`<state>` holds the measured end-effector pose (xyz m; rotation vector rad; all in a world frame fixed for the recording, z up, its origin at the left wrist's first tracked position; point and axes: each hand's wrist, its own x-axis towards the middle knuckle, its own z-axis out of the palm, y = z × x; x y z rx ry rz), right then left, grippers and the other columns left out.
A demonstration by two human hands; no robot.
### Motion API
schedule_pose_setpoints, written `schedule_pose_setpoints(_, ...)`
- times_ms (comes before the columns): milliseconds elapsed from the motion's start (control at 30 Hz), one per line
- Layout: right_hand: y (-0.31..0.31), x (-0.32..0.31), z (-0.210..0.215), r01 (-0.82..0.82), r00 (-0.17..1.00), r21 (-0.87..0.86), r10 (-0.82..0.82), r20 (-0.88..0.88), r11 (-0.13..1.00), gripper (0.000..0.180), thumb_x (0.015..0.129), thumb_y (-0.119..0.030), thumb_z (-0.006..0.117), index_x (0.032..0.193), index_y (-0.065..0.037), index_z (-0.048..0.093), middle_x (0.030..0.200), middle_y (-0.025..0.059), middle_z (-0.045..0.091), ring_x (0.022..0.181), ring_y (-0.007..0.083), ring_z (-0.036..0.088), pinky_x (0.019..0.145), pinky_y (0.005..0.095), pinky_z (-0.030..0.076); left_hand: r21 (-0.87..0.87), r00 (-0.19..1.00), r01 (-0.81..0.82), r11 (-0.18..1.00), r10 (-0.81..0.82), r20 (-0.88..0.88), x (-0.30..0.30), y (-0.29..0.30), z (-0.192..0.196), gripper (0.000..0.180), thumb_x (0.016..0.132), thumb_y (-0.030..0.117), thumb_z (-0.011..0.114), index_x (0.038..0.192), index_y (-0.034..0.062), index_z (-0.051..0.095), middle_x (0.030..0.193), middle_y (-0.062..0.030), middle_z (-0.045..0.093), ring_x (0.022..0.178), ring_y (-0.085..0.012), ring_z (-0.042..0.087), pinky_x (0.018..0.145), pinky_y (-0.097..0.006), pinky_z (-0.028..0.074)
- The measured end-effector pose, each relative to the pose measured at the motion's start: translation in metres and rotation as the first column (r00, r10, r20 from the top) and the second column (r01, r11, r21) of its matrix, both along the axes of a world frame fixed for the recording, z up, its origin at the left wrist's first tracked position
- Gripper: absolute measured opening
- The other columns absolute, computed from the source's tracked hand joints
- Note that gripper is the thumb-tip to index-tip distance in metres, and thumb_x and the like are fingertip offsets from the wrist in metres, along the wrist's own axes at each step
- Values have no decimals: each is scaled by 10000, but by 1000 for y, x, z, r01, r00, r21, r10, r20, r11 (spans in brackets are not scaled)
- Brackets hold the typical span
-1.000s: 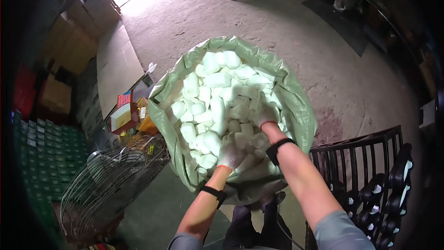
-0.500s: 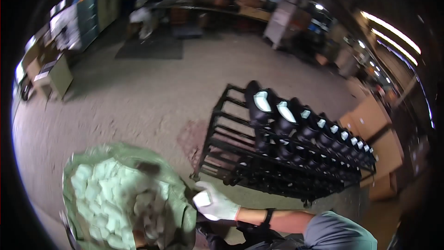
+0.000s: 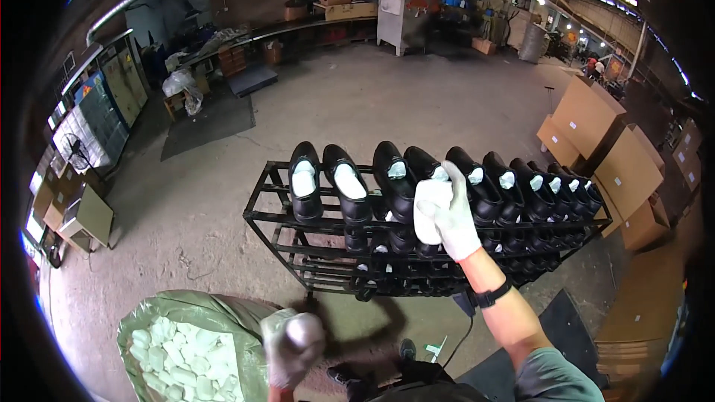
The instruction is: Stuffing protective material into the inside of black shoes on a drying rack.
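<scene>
My right hand (image 3: 460,222), in a white glove, is closed around white padded shoe inserts (image 3: 430,212). It hovers in front of the top row of black shoes (image 3: 389,171) and hides part of that row. White fillings show in the shoe openings; those in the two leftmost shoes look longer and flatter. Beside the sack, lower down, my gloved left hand (image 3: 287,361) is blurred, with a rounded white insert (image 3: 304,330) in its fingers. The green sack (image 3: 246,327) holds a heap of similar white inserts (image 3: 182,361).
The black metal rack (image 3: 277,217) carries more shoes on its lower shelves. Cardboard boxes (image 3: 588,123) stand to its right. A dark mat (image 3: 551,350) lies near my feet. At far left are a small cabinet (image 3: 88,216) and a fan (image 3: 73,147).
My right hand has gone from beside the sack to the shoe rack, carrying the white inserts. My left hand has come out of the sack with an insert. The view has turned right.
</scene>
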<state>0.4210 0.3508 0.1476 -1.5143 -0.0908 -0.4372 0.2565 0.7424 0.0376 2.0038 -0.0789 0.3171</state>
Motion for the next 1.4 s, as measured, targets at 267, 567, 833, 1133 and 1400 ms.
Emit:
schedule_pose_setpoints(267,-68,85,-27,-249,955,311,286,-78,917,637,1006,-44,764,1567,-144,478,1193,81,675,954,217,751,802,356,649,101,912,406,908,-410,18,35,-180,32,676,740,296,966,1305,3,739,1393,-231,510,1325,-406,569,1131,-495,545)
schedule_pose_setpoints(567,-29,151,-36,366,919,-740,-346,191,565,578,969,-340,769,1475,-153,562,1294,292,673,1160,504,702,1002,582,583,112,921,381,918,-366,-134,25,-152,-7,717,745,360,969,1310,-16,738,1392,-269,532,1297,-439,573,1114,-498,541)
schedule_pose_setpoints(833,-14,166,-70,364,879,-792,-463,118,490,595,878,-275,862,1374,-96,586,1169,281,733,1116,498,721,975,593,570,30,935,340,940,-335,-119,21,-121,-37,562,720,318,989,1183,57,808,1302,-179,625,1274,-353,552,1113,-453,505)
schedule_pose_setpoints(1133,-8,154,-87,400,874,-916,-312,373,23,360,964,-439,770,1053,-90,776,1241,262,621,1105,435,617,940,545,521,84,912,407,909,-410,21,39,-102,-37,461,705,266,938,1110,90,808,1106,-91,733,1175,-361,551,1075,-463,470)
schedule_pose_setpoints(1400,-26,138,-66,161,977,-983,-157,147,84,225,975,-302,793,1033,-91,847,1028,157,761,1123,396,636,993,491,494,-228,890,388,893,-427,-160,57,-111,-12,632,727,258,945,1281,28,748,1277,-161,682,1273,-340,570,1086,-444,501)
